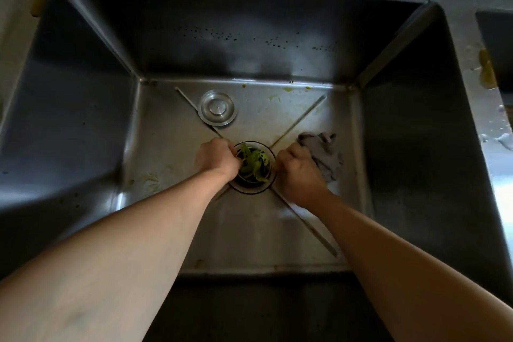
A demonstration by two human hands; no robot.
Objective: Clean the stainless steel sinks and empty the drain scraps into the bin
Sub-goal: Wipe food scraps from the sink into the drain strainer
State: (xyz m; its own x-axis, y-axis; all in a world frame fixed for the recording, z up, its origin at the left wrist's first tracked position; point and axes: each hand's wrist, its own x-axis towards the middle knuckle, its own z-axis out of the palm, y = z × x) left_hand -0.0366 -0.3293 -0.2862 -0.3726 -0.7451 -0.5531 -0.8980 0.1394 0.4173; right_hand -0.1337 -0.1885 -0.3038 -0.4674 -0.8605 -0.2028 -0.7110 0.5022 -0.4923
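Green scraps (pixel 253 161) (seemingly leaves) fill strainer (pixel 268 175).

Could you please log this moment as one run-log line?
left hand: grips strainer rim | right hand: grips opposite rim | scraps: inside | plug: on sink floor

Around the drain basket (pixel 254 165), both sides are being taken up: the left hand (pixel 216 159) is crowding its left rim and the right hand (pixel 295 172) its right. A grey cloth (pixel 323 155) is lying just right of the basket, and a round drain cover (pixel 218 108) is sitting up-left. The sink floor (pixel 249 228) nearer than the basket is lying open.
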